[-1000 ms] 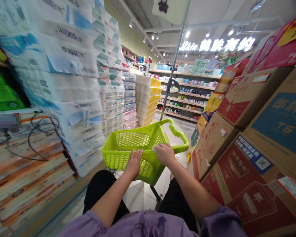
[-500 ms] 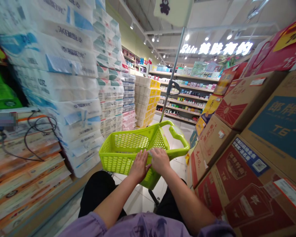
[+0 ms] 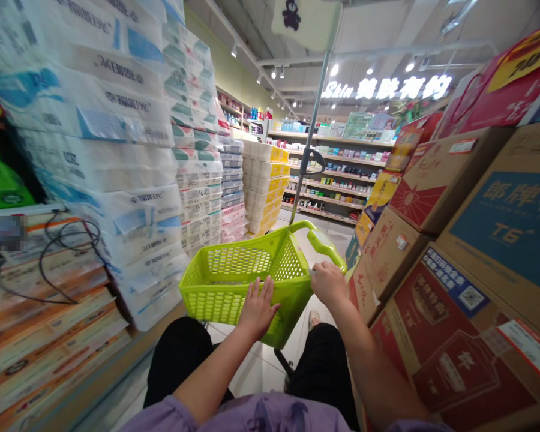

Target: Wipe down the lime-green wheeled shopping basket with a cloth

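Observation:
A lime-green plastic shopping basket with lattice sides stands tilted before my knees, its inside showing no goods. My left hand lies against its near side, fingers stretched out and spread, gripping nothing. At the right end, by the basket's handle, my right hand is closed with its fingers curled. A small pale bit shows at its fingertips, too little to name. Whether these fingers also touch the handle is hard to see. Behind the basket rises a grey pole with a dark hook-shaped clip.
Tall stacks of wrapped tissue packs line the left side, with a black cable on lower packs. Cardboard boxes are piled close on the right. Product shelves stand ahead beyond a white tiled floor. A pale flag tops the pole.
My right hand has moved right along the basket, away from my left hand, toward the handle end. The left hand is slightly lower on the side. The view has shifted a little.

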Motion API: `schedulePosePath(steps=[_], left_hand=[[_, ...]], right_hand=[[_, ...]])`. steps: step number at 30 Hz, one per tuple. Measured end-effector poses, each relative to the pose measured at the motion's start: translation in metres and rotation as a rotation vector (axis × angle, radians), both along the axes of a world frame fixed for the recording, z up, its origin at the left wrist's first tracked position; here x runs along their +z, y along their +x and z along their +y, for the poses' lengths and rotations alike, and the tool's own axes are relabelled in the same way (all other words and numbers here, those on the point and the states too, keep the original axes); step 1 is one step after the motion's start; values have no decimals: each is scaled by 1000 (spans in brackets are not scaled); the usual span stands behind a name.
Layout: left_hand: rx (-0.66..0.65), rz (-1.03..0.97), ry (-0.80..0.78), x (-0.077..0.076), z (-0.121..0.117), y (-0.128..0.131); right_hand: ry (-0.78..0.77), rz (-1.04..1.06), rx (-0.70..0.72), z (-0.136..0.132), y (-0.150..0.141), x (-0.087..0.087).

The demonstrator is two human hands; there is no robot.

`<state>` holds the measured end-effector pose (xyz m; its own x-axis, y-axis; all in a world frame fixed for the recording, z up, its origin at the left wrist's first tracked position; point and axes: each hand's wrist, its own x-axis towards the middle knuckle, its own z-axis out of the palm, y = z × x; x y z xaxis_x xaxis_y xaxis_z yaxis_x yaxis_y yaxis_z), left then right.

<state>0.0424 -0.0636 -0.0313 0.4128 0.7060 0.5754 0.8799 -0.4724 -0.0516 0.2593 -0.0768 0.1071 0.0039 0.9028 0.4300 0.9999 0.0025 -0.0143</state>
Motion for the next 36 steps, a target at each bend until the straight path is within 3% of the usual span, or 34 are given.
schedulePosePath(steps=[2, 5, 8, 11, 15, 18, 23, 28, 32, 36], left_hand=[[4, -9, 7, -1, 0, 0], [-3, -2, 10, -2, 1, -7], [-10, 7, 9, -3, 3, -17], [-41, -3, 17, -3, 8, -24], [-50, -34, 29, -5, 10, -20], [-36, -52, 21, -5, 8, -10], [-58, -39, 12, -7, 4, -5], [-92, -18, 42, -12, 5, -29], [-75, -30, 2, -10, 14, -52], [-6, -81, -29, 6, 19, -53]], right_hand=[[-30, -21, 25, 1, -24, -10], [-27, -41, 198, -2, -64, -29], [-7, -35, 352, -8, -80, -35], [-36, 29, 315, -11, -51, -22], [14, 141, 127, -11, 23, 4], [31, 242, 165, -7, 53, 11], [65, 196, 34, -7, 35, 8], [145, 136, 66, -32, 4, -3], [239, 143, 262, -59, -19, -14], [211, 208, 539, -62, -17, -6]])
